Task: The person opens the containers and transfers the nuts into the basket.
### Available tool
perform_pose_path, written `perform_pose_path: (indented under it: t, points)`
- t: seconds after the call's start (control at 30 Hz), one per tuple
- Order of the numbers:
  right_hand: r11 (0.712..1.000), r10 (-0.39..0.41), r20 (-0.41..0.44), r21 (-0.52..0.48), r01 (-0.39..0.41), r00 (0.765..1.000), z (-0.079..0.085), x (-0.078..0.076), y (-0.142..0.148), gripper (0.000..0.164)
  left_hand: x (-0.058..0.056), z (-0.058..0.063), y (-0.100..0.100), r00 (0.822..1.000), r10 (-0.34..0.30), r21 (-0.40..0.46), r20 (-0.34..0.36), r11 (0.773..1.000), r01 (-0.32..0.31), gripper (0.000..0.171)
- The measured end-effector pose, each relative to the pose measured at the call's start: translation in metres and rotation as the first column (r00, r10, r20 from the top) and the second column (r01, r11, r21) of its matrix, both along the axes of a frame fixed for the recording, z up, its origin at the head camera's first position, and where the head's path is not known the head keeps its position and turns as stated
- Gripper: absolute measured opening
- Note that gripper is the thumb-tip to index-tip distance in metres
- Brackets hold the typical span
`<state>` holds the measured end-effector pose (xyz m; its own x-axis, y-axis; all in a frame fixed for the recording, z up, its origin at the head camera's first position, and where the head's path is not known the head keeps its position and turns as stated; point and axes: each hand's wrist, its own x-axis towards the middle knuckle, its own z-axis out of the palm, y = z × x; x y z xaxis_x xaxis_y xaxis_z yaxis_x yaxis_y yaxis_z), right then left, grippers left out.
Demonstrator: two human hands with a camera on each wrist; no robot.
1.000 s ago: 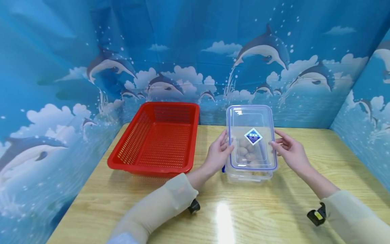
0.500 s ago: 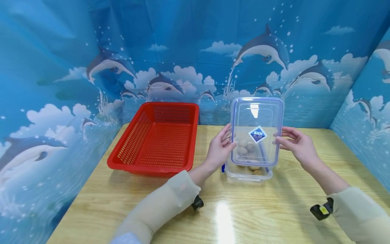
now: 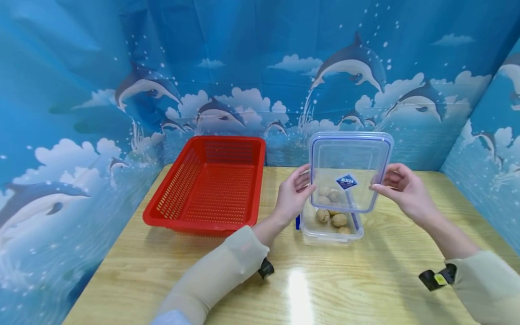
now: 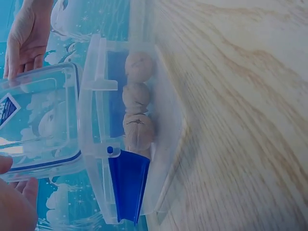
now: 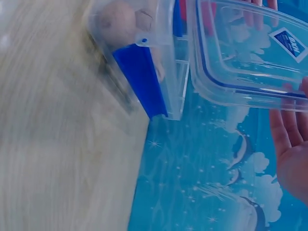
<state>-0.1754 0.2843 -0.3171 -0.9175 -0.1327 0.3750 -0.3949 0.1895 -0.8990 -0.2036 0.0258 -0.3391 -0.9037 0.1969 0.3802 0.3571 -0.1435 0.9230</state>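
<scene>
A clear lid [image 3: 345, 158] with a blue seal and a blue diamond label is held tilted above a clear plastic container [image 3: 313, 234]. My left hand [image 3: 291, 194] pinches its left edge between thumb and fingers. On the opposite edge, my right hand [image 3: 406, 192] pinches it the same way. Several walnuts [image 3: 339, 220] lie inside the container, some seen through the lid. In the left wrist view, a blue latch [image 4: 129, 185] hangs down the container's side, and another blue latch [image 5: 142, 79] shows in the right wrist view.
A red perforated basket [image 3: 219, 194] stands to the left of the container on the wooden table [image 3: 345, 289]. Behind the table hangs a blue curtain [image 3: 252, 67] printed with dolphins.
Both hands have lifted the lid off the container, shifting it right and tilting it more upright. More of the walnuts now show below its lower edge. The basket has stayed put.
</scene>
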Motion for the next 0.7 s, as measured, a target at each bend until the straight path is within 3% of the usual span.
perform_pose_path:
  t: [0.2, 0.33, 0.5, 0.7]
  points:
    - [0.993, 0.021, -0.129, 0.116, -0.006, 0.991, 0.003, 0.005, 0.003, 0.027, -0.014, -0.012, 0.003, 0.999, 0.036, -0.009, -0.029, 0.999, -0.036, 0.033]
    - [0.98, -0.023, -0.209, 0.187, 0.063, 0.978, 0.003, 0.008, 0.004, 0.028, -0.016, -0.012, 0.001, 0.998, 0.036, 0.042, 0.054, 0.998, -0.038, 0.029]
    - [0.94, -0.091, -0.333, 0.284, 0.192, 0.938, 0.003, 0.01, 0.006, 0.032, -0.011, -0.005, -0.003, 0.97, -0.047, 0.141, 0.237, 0.99, 0.013, 0.032]
    - [0.931, -0.053, -0.386, 0.314, 0.186, 0.921, 0.003, 0.009, 0.008, 0.033, -0.005, 0.002, -0.006, 0.928, -0.198, 0.162, 0.316, 0.975, 0.153, 0.046]
